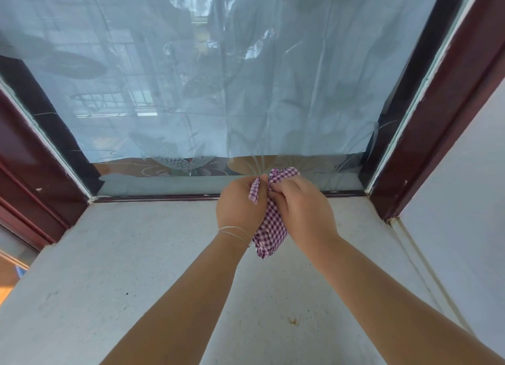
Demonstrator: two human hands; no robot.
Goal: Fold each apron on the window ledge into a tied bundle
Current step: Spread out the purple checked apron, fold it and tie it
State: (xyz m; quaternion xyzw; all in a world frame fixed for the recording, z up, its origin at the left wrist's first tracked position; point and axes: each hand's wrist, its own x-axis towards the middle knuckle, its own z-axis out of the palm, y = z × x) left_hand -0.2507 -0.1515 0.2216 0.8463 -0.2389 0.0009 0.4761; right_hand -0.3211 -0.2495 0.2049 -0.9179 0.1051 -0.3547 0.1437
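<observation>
Left hand point(240, 203): fingers curled, pinching a short strap end of checked cloth that sticks up past the knuckles; thin bracelets point(235, 232) circle the wrist
Right hand point(302, 205): fingers curled down into the top of the cloth, gripping it just beside the left hand; the two hands touch or nearly touch over the fabric
Apron point(272, 225): purple-and-white gingham, gathered into a compact wad between both hands; a rumpled corner shows above the right hand and the lower end hangs out below the wrists
Position of apron: held at the far side of the window ledge point(136, 269), close to the pane; whether its lower end rests on the ledge or hangs just above it cannot be told
Knot: hidden by the fingers; tied, half tied or only started cannot be told
Task progress (judgement): folding of this apron appears done, since the cloth is already compact; the hands appear to be on the tying step, drawing a strap
Remaining (judgement): securing the tie and setting the bundle down; no other apron or finished bundle is in view, so the count left cannot be told
Ledge: pale speckled stone with a small brownish stain point(294, 321) near the right forearm
Window: frosted film point(191, 91) with fish pattern on the glass, dark red frame point(442, 124) at both sides
</observation>
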